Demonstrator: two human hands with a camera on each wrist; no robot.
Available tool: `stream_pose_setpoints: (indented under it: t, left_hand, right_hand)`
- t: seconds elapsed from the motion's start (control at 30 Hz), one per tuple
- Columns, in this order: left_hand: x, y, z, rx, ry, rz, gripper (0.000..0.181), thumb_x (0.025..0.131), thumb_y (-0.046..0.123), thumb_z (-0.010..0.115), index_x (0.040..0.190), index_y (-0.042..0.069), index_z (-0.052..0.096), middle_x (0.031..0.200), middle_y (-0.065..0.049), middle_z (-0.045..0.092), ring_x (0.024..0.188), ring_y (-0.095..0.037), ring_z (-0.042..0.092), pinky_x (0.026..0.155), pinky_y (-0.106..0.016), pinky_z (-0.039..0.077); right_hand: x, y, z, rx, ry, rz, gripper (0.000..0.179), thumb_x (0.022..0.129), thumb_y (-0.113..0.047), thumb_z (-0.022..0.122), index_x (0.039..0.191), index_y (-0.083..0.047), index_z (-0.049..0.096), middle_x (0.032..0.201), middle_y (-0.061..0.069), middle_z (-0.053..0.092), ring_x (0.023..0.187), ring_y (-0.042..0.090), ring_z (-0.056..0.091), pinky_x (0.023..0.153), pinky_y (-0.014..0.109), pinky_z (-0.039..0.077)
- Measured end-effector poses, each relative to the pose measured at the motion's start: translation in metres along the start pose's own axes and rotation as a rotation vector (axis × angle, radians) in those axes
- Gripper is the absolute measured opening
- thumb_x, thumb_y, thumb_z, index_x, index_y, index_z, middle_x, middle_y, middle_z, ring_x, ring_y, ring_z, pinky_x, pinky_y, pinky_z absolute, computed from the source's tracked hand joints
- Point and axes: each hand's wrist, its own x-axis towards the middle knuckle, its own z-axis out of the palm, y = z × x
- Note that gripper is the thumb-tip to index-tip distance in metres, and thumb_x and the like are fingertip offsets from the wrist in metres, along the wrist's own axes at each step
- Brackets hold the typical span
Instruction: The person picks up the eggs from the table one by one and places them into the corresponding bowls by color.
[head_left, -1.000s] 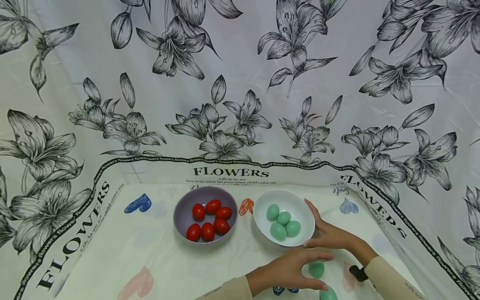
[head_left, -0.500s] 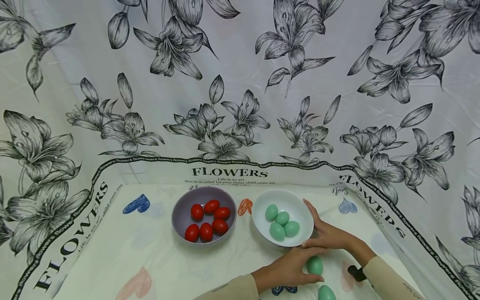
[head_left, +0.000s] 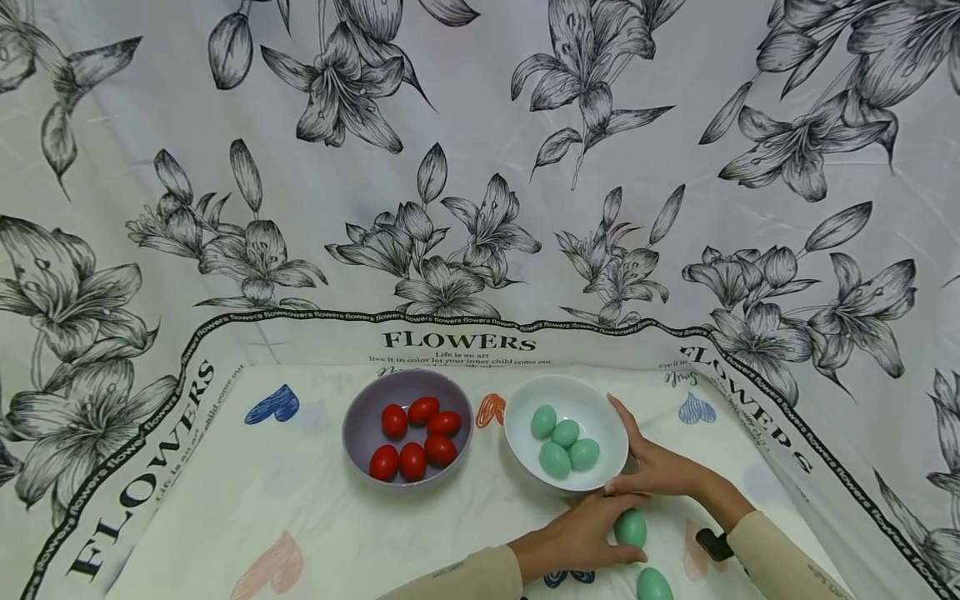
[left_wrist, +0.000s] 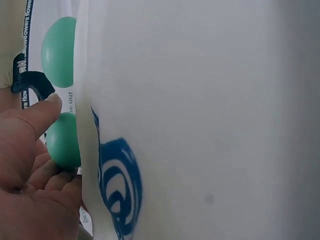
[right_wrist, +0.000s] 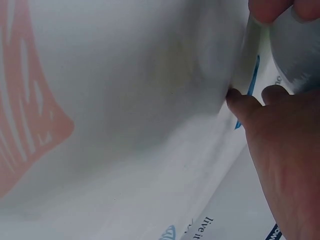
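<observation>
My left hand (head_left: 573, 537) has thumb and fingers curled round a green egg (head_left: 632, 530) in front of the white bowl. In the left wrist view that egg (left_wrist: 64, 141) sits between thumb and fingers. A second green egg (head_left: 654, 584) lies closer to me, at the bottom edge of the head view. My right hand (head_left: 667, 473) holds the right side of the white bowl (head_left: 598, 408), which contains several green eggs (head_left: 566, 432). The right wrist view shows part of the bowl (right_wrist: 300, 55) beyond the fingers.
A purple bowl (head_left: 360, 437) with several red eggs (head_left: 412, 461) stands left of the white one. A white cloth with printed hearts (head_left: 273, 567) covers the table. A floral curtain (head_left: 480, 125) hangs behind it. A dark strap (head_left: 714, 545) is round my right wrist.
My left thumb and fingers have come together round the nearer-to-bowl green egg, having been spread apart a second ago. The right hand and both bowls have stayed put.
</observation>
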Motion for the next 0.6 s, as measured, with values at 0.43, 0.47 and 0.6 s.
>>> stream_pose_setpoints:
  t: [0.43,0.47,0.6]
  left_hand:
    - [-0.0024,0.0018,0.0026,0.029,0.053,-0.044,0.065,0.089,0.043,0.07,0.143,0.014,0.047,0.143,0.01,0.047,0.131,0.003,0.039,0.105,-0.013,0.033]
    - [-0.0023,0.0016,0.0028,0.028,0.053,-0.049,0.065,0.089,0.043,0.07,0.143,0.014,0.047,0.143,0.01,0.048,0.131,0.003,0.039,0.105,-0.013,0.034]
    - [-0.002,-0.0005,0.005,0.012,0.037,-0.065,0.068,0.088,0.043,0.071,0.144,0.016,0.045,0.144,0.011,0.046,0.131,0.003,0.039,0.105,-0.014,0.034]
  right_hand:
    - [0.0015,0.0006,0.0016,-0.003,0.008,-0.003,0.128,0.081,-0.02,0.082,0.152,-0.029,-0.024,0.163,0.011,-0.001,0.146,0.043,0.012,0.108,0.023,0.028]
    - [0.001,0.0004,0.0015,-0.003,0.008,0.001,0.128,0.081,-0.02,0.082,0.152,-0.03,-0.024,0.163,0.011,-0.001,0.145,0.043,0.012,0.108,0.024,0.029]
    - [0.0002,0.0022,0.0029,0.004,0.015,0.008,0.129,0.08,-0.019,0.083,0.152,-0.03,-0.023,0.163,0.011,-0.001,0.145,0.043,0.012,0.11,0.03,0.029]
